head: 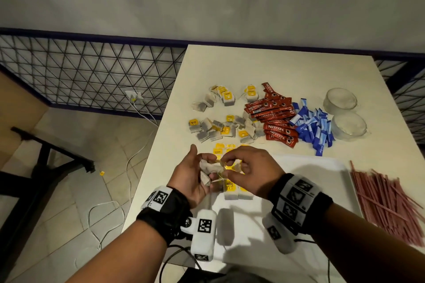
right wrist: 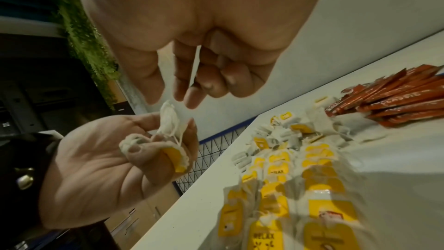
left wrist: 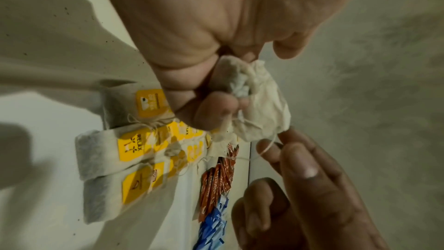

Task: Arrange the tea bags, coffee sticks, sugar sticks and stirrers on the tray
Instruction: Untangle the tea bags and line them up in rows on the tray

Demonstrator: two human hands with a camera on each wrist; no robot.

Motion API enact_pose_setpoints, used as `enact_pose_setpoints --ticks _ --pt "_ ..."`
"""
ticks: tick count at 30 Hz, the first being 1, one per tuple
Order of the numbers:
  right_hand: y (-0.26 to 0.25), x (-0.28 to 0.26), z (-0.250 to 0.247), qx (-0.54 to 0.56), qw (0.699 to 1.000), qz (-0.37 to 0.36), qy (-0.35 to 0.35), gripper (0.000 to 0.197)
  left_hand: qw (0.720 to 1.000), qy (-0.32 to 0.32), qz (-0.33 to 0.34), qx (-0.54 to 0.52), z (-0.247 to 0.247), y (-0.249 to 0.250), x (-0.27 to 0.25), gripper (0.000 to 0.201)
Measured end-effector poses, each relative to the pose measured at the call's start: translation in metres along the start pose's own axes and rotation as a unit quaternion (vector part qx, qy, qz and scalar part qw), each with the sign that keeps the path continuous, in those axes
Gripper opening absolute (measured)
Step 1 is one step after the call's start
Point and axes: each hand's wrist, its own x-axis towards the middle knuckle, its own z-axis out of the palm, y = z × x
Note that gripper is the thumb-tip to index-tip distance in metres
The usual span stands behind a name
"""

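With a few tea bags (head: 232,190) on the tray (head: 322,163), our left hand (head: 190,177) grips a tangled bag (head: 210,169), right hand (head: 249,167) pinching its string (left wrist: 266,148); piles upper right wait.

Left hand (head: 192,173) fingers curled, right hand (head: 249,171) pinching

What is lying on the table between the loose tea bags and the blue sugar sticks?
The red coffee sticks lie in a heap between the loose tea bags and the blue sugar sticks. The head view shows it best.
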Motion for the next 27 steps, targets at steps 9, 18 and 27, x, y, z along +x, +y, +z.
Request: enact_pose_setpoints --ticks 9,18,27 --pt "-0.007 0.011 -0.001 0.059 0.99 0.126 0.01 0.013 0.959 0.116 0.13 0.226 -0.01 -0.009 -0.003 0.039" --pt "-0.021 0.014 -0.007 0.093 0.985 0.147 -0.005 0.003 0.671 0.09 0.405 0.614 -0.006 -0.014 -0.006 0.01" --pt "-0.019 0.015 -0.013 -0.023 0.998 0.053 -0.027 0.007 0.779 0.066 0.289 0.553 -0.011 -0.007 -0.004 0.037"
